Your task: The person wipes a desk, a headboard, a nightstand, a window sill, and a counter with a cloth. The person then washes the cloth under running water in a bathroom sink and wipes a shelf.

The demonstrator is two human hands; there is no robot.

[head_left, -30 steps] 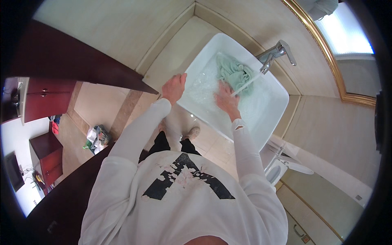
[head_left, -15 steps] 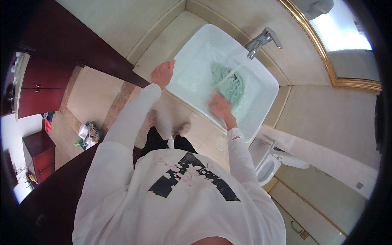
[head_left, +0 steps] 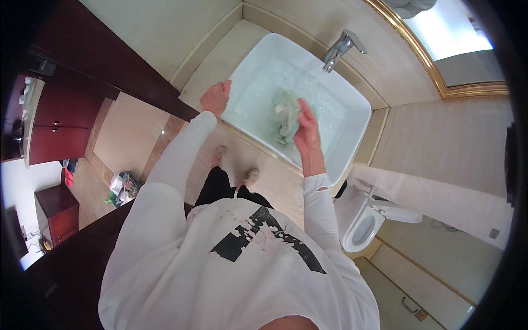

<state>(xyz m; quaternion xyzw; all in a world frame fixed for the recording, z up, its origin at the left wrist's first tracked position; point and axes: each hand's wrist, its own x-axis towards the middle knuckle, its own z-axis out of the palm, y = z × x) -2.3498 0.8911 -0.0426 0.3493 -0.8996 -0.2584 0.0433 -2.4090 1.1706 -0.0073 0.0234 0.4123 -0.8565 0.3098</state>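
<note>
A pale green cloth (head_left: 285, 116) lies bunched in the water of the white sink (head_left: 352, 103), its outline blurred. My right hand (head_left: 308, 129) is over the basin, against the cloth's right side, with the fingers extended and partly apart. Whether the fingertips touch the fabric is hard to make out. At the sink's left rim, my left hand (head_left: 215, 99) is held in a loose fist, with nothing visible in it. A chrome faucet (head_left: 342, 50) stands at the back, and water runs from it into the basin.
A gold-framed mirror (head_left: 434, 71) hangs on the right wall. Beyond the sink on the right is a white toilet (head_left: 363, 231). A dark red door edge (head_left: 137, 80) stands at the left, and a bag of items (head_left: 124, 188) sits on the floor past it.
The cloth has shifted left and lost its spread, folded look. My right hand has lifted and turned slightly right, its fingers pointing up the basin. My left hand stays by the rim.
</note>
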